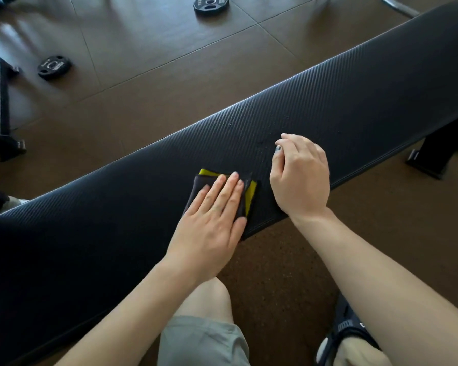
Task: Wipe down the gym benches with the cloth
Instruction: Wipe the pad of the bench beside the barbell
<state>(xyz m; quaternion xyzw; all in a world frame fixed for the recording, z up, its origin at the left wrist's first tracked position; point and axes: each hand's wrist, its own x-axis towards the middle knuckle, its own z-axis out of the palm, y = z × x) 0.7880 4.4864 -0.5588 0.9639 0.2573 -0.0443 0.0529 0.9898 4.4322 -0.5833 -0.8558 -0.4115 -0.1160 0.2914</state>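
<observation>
1. Fingers of the left hand (pixel 212 215) lay straight and together, palm down, pressing a folded dark cloth (pixel 245 200) with yellow edging flat onto the bench (pixel 354 96).
2. The right hand (pixel 300 175) hovered just beside the cloth, fingers loosely curled and holding nothing that could be seen; whether its fingertips touched the padding could not be told.
3. The cloth sat near the bench's near edge, about midway along the visible length of the long black ribbed pad.
4. A few small droplets or specks (pixel 261 142) showed on the padding just beyond the right hand, and more further along.
5. To wipe well, a flat palm with even pressure seemed best, with long overlapping strokes along the pad, and the cloth kept folded so that it would not bunch.
6. Since the cloth lay close to the near edge, a stroke towards the body might slide it off, so strokes away and sideways looked safer.
7. Open padding stretched both ways; a bench leg (pixel 434 151) stood below at the right, and two weight plates (pixel 54 66) lay on the floor (pixel 148 48) well apart from the bench.
</observation>
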